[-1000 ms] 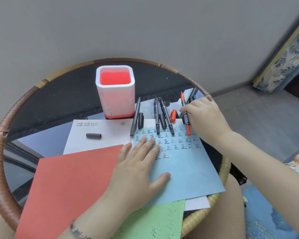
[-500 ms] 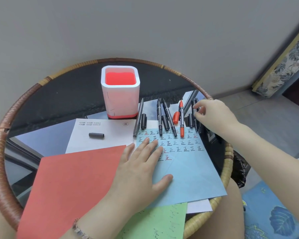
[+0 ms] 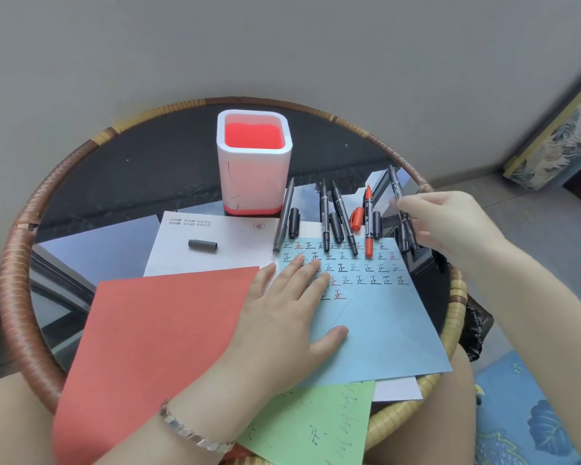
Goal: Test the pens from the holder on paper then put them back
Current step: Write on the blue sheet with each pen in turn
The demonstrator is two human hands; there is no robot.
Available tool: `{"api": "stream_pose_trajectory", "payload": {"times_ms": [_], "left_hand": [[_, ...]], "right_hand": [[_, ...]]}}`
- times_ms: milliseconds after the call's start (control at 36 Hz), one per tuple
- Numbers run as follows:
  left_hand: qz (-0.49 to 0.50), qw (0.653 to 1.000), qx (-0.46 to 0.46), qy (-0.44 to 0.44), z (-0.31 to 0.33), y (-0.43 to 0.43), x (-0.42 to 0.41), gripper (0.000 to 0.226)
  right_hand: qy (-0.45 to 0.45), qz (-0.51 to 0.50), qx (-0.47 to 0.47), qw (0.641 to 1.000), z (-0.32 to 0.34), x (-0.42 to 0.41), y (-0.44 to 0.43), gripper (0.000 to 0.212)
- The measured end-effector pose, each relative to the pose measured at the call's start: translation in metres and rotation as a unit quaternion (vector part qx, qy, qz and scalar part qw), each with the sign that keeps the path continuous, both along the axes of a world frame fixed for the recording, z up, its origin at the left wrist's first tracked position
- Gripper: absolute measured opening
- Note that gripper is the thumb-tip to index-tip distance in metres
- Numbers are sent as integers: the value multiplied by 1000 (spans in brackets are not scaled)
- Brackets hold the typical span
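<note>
Red sheet (image 3: 155, 330) lay far left, holder (image 3: 254, 169) upright behind it. Left hand (image 3: 282, 317) pressed flat, fingers straight, on blue paper (image 3: 383, 330). Loose pens (image 3: 324, 216) lay across paper's top edge. Right hand (image 3: 450, 226) pinched one black pen (image 3: 395, 186) near table rim (image 3: 14, 263).

Red-lined white holder (image 3: 254, 177), blue paper (image 3: 383, 317)

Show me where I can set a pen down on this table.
Free: the tabletop left of the holder, out to the rim; the red paper; the near half of the blue paper, right of the left hand. Crowded: the strip from the holder to the right hand, which grips a black pen, full of pens and caps.
</note>
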State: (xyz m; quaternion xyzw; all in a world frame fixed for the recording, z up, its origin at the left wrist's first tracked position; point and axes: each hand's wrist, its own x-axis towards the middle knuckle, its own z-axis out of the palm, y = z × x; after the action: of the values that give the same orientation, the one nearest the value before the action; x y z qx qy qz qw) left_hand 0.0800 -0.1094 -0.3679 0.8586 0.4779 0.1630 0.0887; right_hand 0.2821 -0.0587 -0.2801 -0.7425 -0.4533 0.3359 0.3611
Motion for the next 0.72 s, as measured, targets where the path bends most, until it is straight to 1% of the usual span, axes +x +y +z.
{"api": "stream_pose_trajectory", "payload": {"times_ms": [56, 83, 139, 167, 222, 278, 361, 417, 500, 639, 722], "left_hand": [[0, 1000, -3, -1, 0, 0, 0, 64], [0, 1000, -6, -2, 0, 0, 0, 64], [0, 1000, -9, -4, 0, 0, 0, 64], [0, 1000, -11, -5, 0, 0, 0, 64], [-1, 1000, -14, -7, 1, 0, 0, 65], [-3, 1000, -16, -6, 1, 0, 0, 65], [-3, 1000, -21, -7, 2, 0, 0, 65], [-2, 1000, -20, -3, 2, 0, 0, 65], [-3, 1000, -22, -2, 3, -1, 0, 66], [-2, 1000, -26, -5, 3, -1, 1, 66], [-2, 1000, -26, -8, 3, -1, 1, 66]], "right_hand": [[95, 4, 28, 995, 2, -3, -17, 16], [129, 0, 48, 990, 0, -5, -24, 18], [173, -19, 89, 981, -4, -8, -36, 23], [180, -24, 106, 978, -7, -10, -42, 25], [159, -23, 139, 977, -14, -15, -51, 28], [135, -4, 162, 977, -20, -22, -58, 26], [136, 43, 168, 975, -27, -31, -61, 17], [136, 53, 162, 976, -29, -34, -60, 17], [126, 18, 166, 978, -35, -38, -57, 18], [78, -65, 191, 976, -56, -44, -51, 42], [58, -93, 196, 974, -69, -47, -50, 46]]}}
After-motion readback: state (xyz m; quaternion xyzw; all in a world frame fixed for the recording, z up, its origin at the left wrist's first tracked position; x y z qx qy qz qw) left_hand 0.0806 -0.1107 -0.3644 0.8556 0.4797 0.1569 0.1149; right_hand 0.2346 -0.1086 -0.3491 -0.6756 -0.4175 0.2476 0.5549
